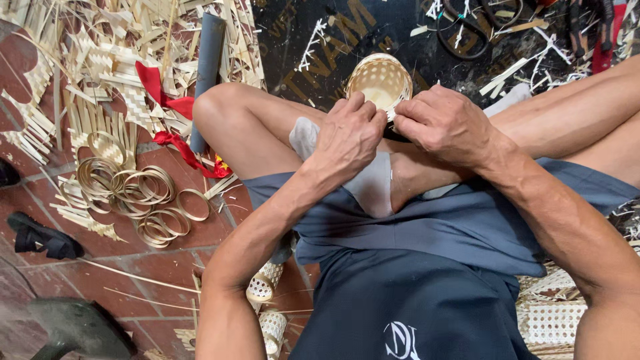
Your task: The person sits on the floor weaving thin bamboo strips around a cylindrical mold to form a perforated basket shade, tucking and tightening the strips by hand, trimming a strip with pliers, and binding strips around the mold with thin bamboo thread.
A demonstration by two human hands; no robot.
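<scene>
A small round woven bamboo basket (380, 80) sits tilted in front of my crossed legs, its open mouth facing me. My left hand (350, 137) pinches its near rim from the left, fingers curled shut on the edge. Beside it, my right hand (443, 123) grips the same rim from the right. The two hands almost touch at the basket's lower edge, hiding what lies between the fingers. A grey-socked foot (370, 183) rests under the hands.
Several thin bamboo rings (143, 193) lie on the red tile floor at left among loose bamboo strips (107, 60) and red ribbon (170, 123). A grey tube (207, 60) leans by my knee. Small woven baskets (265, 283) lie below my left arm. A black mat (320, 40) lies ahead, with a dark sandal (43, 237) at left.
</scene>
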